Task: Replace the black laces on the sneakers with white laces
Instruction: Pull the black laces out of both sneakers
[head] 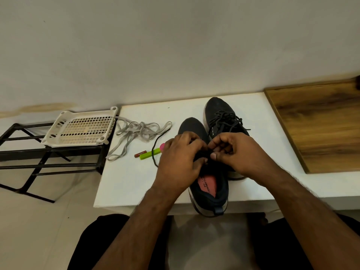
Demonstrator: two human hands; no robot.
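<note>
Nearest: near shoe point(209, 193), heel loop hanging over the surface point(128, 184) edge, pink insole showing, mouth open toward the camera. Over its eyelets, both hands at work: left hand point(180, 160) curled down on the tongue, fingers pinching what looks like the black lace point(157, 145); right hand point(236, 152) curled too, thumb and forefinger nipped together at the same spot. Exactly what the right one pinches, lace or tongue, hidden under the knuckles.

Free end of that black lace trailing left across the surface, passing the green tube point(150, 154) and a small battery point(139, 153). Far shoe point(222, 115) just beside the near one, fully laced and knotted in black. White laces point(136, 131) heaped loose to the left, well apart from both shoes, one loop touching the basket point(81, 129).

Handling, as a guess: lace soft, limp, light, no stiffness except at the tips. Best pinched close to the eyelet and drawn out one crossing at a time. Shoe light enough to shift under a tug, so worth steadying with the other hand.
</note>
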